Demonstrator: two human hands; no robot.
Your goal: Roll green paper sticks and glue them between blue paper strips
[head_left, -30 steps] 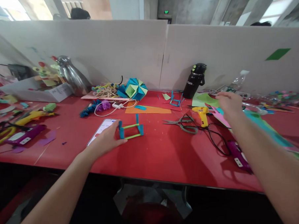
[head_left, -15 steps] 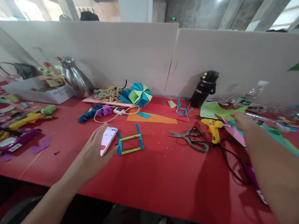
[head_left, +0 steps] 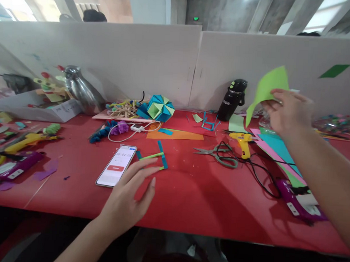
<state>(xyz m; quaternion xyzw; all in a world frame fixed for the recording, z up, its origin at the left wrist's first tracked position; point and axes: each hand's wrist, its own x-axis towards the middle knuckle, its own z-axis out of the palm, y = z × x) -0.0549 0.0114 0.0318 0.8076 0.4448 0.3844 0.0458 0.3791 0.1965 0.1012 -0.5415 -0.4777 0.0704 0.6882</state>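
My right hand [head_left: 293, 111] is raised at the right, its thumb and fingers pinching a light green sheet of paper [head_left: 271, 83] that curls downward. Fingers apart and holding nothing, my left hand [head_left: 131, 193] hovers at or just over a small frame of blue and green paper strips [head_left: 163, 155]. The hand hides part of that frame; whether they touch I cannot tell. Beside it lies a phone [head_left: 112, 174] with a timer on its screen. Coloured paper sheets [head_left: 278, 149] lie on the table below my right hand.
Scissors [head_left: 211, 151] and a yellow glue gun [head_left: 242, 143] with a black cord lie right of centre on the red table [head_left: 183, 201]. Behind them stands a black bottle [head_left: 232, 100]. A purple power strip [head_left: 299, 204] is near my right forearm. A folded paper ball [head_left: 161, 108] sits at the back.
My right hand has lifted the light green sheet off the paper pile. My left hand has moved right, from over the phone to the strip frame, uncovering the phone.
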